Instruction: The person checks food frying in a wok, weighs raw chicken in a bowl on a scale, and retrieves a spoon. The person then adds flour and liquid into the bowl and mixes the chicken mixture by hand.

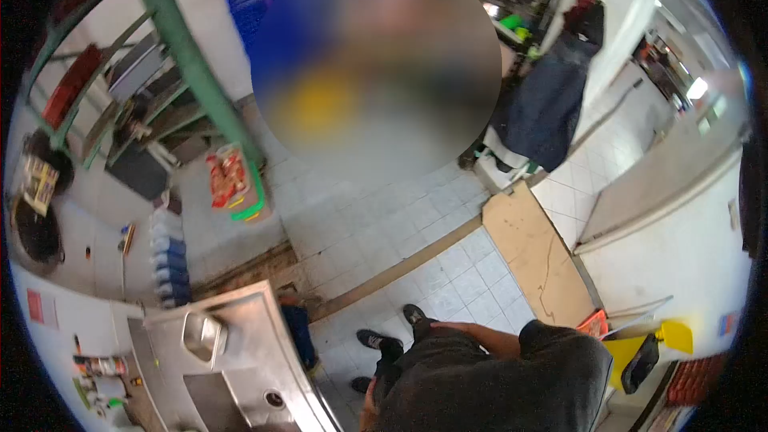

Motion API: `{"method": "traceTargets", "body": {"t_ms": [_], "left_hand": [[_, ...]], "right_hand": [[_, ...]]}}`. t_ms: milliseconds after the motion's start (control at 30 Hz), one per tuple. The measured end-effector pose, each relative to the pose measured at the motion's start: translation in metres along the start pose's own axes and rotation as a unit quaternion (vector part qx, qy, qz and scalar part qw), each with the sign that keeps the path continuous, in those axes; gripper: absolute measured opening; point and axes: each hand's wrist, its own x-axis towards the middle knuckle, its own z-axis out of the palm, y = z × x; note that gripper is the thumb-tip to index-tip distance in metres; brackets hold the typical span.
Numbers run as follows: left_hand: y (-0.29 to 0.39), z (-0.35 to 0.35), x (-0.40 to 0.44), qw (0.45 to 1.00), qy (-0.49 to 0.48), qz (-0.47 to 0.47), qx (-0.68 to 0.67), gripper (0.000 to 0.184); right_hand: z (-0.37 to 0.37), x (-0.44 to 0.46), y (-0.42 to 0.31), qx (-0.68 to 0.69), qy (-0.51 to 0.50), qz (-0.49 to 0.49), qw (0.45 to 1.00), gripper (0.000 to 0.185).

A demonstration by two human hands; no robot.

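Pan (pixel 202 336) sat on counter (pixel 260 356), near L; jugs (pixel 170 260) stood beyond it. Crate (pixel 259 194) w/ pkts (pixel 228 178) was farther L, by shelving (pixel 192 52); jacket (pixel 550 88) hung far R.

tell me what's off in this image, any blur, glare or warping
Head view: a big round patch, upper centre, is blurred beyond reading; head view: lines bow outward, corners go black; head view: lights glare white at upper right, steel counter has a soft sheen.

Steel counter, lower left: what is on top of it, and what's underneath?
A rectangular metal pan sits on the steel counter, which also has a round drain opening. Something dark blue shows past its edge; whatever lies underneath is covered by the top.
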Motion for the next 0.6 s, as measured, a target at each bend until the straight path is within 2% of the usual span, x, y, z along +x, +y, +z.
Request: {"method": "traceTargets", "body": {"t_ms": [100, 200, 233, 267, 300, 333, 367, 400, 433, 467, 500, 533, 567, 600], "left_hand": [[-0.005, 0.038, 0.007, 0.999, 0.020, -0.025, 0.025, 0.064], [-0.020, 0.076, 0.023, 0.997, 0.043, -0.051, 0.036, 0.065], [-0.019, 0.059, 0.045, 0.997, 0.042, -0.054, 0.042, 0.065], [-0.013, 0.034, 0.088, 0.927, -0.133, 0.271, 0.221, 0.067], [-0.019, 0.033, 0.118, 0.699, -0.283, 0.552, 0.356, 0.068], [-0.021, 0.065, 0.090, 0.703, -0.285, 0.546, 0.355, 0.068], [-0.002, 0.151, 0.044, 0.879, -0.103, 0.325, 0.334, 0.068], [0.007, 0.205, 0.005, 0.954, 0.091, 0.073, 0.276, 0.069], [0.013, 0.209, 0.024, 0.954, 0.090, 0.075, 0.274, 0.069], [0.026, 0.206, 0.052, 0.956, 0.056, 0.034, 0.287, 0.071], [0.032, 0.208, 0.069, 0.955, 0.020, -0.008, 0.296, 0.073], [0.033, 0.220, 0.070, 0.957, 0.019, -0.005, 0.290, 0.073], [0.037, 0.234, 0.063, 0.942, 0.000, 0.080, 0.325, 0.063], [0.044, 0.245, 0.060, 0.918, -0.018, 0.163, 0.360, 0.053]], "right_hand": [[-0.003, -0.050, -0.014, 0.149, 0.016, 0.103, 0.983, 0.054], [-0.025, -0.120, -0.011, 0.292, 0.013, 0.201, 0.935, 0.054], [-0.031, -0.137, -0.018, 0.336, 0.012, 0.235, 0.912, 0.054], [-0.063, -0.150, -0.025, 0.373, 0.009, 0.269, 0.888, 0.053], [-0.085, -0.162, -0.071, 0.375, -0.012, 0.361, 0.854, 0.048], [-0.093, -0.169, -0.072, 0.380, 0.021, 0.361, 0.851, 0.054], [-0.100, -0.178, -0.069, 0.386, 0.053, 0.360, 0.848, 0.061], [-0.109, -0.193, 0.001, 0.387, 0.053, 0.361, 0.847, 0.061], [-0.111, -0.185, 0.068, 0.337, -0.015, 0.150, 0.929, 0.061], [-0.103, -0.147, 0.114, 0.268, -0.087, -0.068, 0.957, 0.061], [-0.131, -0.175, 0.068, 0.265, -0.093, -0.067, 0.957, 0.061], [-0.147, -0.168, 0.003, 0.209, -0.072, 0.241, 0.945, 0.060], [-0.177, -0.143, -0.113, 0.131, -0.041, 0.524, 0.841, 0.058], [-0.197, -0.147, -0.151, 0.171, -0.025, 0.427, 0.887, 0.054]]}}
